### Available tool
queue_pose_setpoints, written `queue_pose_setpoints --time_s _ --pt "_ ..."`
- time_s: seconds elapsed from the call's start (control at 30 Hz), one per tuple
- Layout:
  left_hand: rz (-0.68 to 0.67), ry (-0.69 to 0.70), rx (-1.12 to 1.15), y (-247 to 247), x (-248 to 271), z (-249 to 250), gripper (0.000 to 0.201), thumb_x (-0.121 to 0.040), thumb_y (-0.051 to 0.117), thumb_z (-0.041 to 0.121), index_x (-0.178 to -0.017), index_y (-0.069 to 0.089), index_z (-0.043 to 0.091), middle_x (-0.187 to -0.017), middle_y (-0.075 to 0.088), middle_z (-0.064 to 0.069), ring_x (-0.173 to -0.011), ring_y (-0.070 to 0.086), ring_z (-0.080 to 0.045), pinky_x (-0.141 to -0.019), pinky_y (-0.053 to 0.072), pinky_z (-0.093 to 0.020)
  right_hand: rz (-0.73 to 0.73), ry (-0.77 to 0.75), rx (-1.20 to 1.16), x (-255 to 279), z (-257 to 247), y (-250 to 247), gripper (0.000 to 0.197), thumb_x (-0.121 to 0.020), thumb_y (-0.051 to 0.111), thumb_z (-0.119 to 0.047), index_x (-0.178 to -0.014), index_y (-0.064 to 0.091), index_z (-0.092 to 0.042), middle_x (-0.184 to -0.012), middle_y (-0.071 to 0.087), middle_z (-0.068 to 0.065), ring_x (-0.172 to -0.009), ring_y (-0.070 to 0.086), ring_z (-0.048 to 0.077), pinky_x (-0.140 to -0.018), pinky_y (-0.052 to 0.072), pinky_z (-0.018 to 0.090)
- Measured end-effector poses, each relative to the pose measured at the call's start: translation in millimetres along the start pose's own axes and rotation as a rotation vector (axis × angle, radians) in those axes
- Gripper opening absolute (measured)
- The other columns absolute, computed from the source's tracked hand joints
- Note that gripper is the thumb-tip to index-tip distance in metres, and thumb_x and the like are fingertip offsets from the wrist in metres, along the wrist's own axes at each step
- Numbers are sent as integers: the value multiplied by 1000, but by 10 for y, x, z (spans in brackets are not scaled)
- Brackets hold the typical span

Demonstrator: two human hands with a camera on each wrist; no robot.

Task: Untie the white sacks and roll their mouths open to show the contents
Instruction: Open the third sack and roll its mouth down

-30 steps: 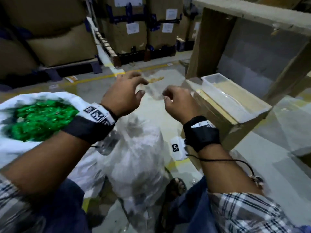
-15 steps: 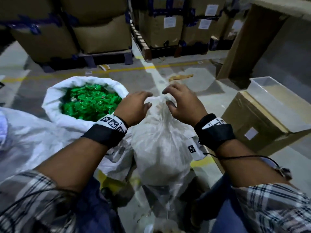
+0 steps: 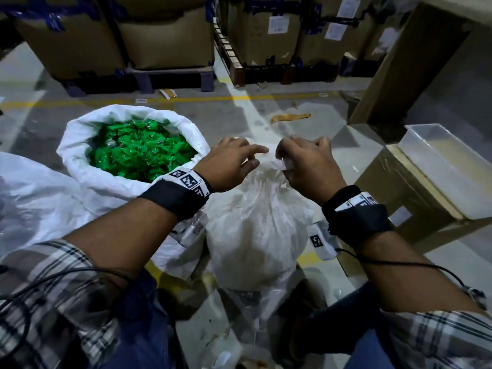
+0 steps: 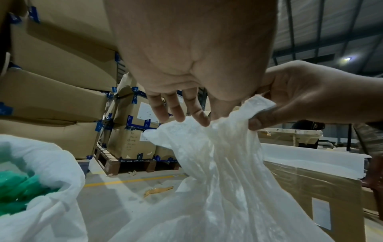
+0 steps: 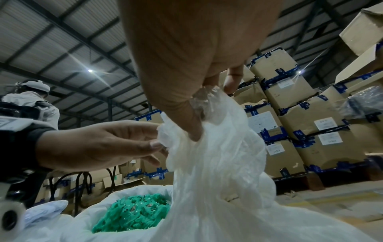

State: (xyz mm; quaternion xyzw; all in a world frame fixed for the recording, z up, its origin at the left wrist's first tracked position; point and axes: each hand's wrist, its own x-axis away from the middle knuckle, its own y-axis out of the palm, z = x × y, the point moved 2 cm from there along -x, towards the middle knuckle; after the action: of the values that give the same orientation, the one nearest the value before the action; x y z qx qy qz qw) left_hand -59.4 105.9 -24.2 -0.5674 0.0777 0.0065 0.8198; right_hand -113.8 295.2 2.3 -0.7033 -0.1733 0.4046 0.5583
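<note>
A closed white sack (image 3: 255,235) stands on the floor between my knees, its mouth gathered into a crumpled neck (image 3: 267,158). My right hand (image 3: 306,161) grips that neck (image 5: 215,114) between thumb and curled fingers. From the other side my left hand (image 3: 234,163) pinches the neck's loose edge (image 5: 163,135) with its thumb and nearly straight fingers (image 4: 176,109). No tie shows on the neck. To the left stands a second white sack (image 3: 80,166) with its mouth rolled open, full of green packets (image 3: 133,153).
A cardboard box (image 3: 415,203) with a clear plastic tray (image 3: 439,161) on top stands close on the right. A third white sack (image 3: 26,195) lies at far left. Pallets of taped cartons (image 3: 165,35) line the back. Another person (image 5: 31,98) stands beyond.
My hands came down from mid-air onto the top of the closed sack and now hold its neck, closer together. The head view tipped down and left.
</note>
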Motion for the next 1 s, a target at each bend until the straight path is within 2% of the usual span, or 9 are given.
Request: queue_pose_setpoints --time_s 0.27,0.4,0.47,0.53,0.6,0.67,0.8,0.9,1.0 --pt "203 149 13 -149 -4 87 36 -84 66 62 -92 59 28 -113 62 17 -116 46 -18 -100 40 -46 171 -155 166 62 34 -166 11 -81 52 -6 -83 60 -13 -87 60 4 -83 58 30 -84 37 44" --pt "297 221 -39 -251 12 153 29 -84 71 46 -77 57 22 -95 60 8 -88 46 -15 -79 43 -38 141 -223 76 54 3 -179 9 -73 52 2 -77 57 -4 -92 61 15 -74 54 36 -64 36 39" --pt "334 244 -113 -302 24 181 23 -86 66 36 -78 56 18 -90 62 1 -79 57 -26 -65 39 -35 93 -171 54 46 13 -184 13 -75 53 4 -84 59 -4 -94 63 15 -64 53 37 -54 34 37" --pt "388 218 -205 -353 43 183 17 -87 62 31 -85 57 14 -103 70 -2 -78 64 -35 -58 32 -32 80 -93 61 36 71 -228 20 -81 52 2 -95 61 -10 -94 64 10 -60 56 37 -49 43 35" --pt "437 193 -268 -395 65 187 16 -88 58 31 -89 54 16 -134 65 6 -85 67 -32 -56 31 -30 106 -65 103 18 122 -301 22 -90 48 -3 -103 61 -16 -95 67 5 -59 58 35 -48 50 39" --pt "462 215 -271 -423 66 218 12 -88 54 30 -91 49 20 -141 59 11 -92 66 -29 -55 35 -30 146 -64 153 3 127 -362 23 -95 46 -6 -104 63 -19 -93 68 2 -59 60 34 -47 49 39" --pt "388 312 -243 -404 26 237 18 -84 55 22 -101 50 20 -130 65 3 -91 62 -32 -65 45 -39 52 -34 74 18 157 -387 31 -87 52 -7 -111 66 -21 -108 65 0 -80 64 36 -60 52 43" --pt "332 232 -275 -368 10 149 24 -86 55 23 -107 60 11 -112 66 -5 -91 61 -35 -70 44 -42 -211 -32 -213 72 233 -360 33 -90 62 -18 -121 70 -24 -131 61 -3 -115 61 22 -92 52 38" --pt "344 191 -209 -354 32 137 14 -83 60 23 -90 54 13 -93 58 -5 -81 56 -34 -63 32 -35 -182 -2 -369 91 247 -361 21 -89 68 -11 -106 78 -18 -104 73 -3 -101 66 14 -89 51 27"
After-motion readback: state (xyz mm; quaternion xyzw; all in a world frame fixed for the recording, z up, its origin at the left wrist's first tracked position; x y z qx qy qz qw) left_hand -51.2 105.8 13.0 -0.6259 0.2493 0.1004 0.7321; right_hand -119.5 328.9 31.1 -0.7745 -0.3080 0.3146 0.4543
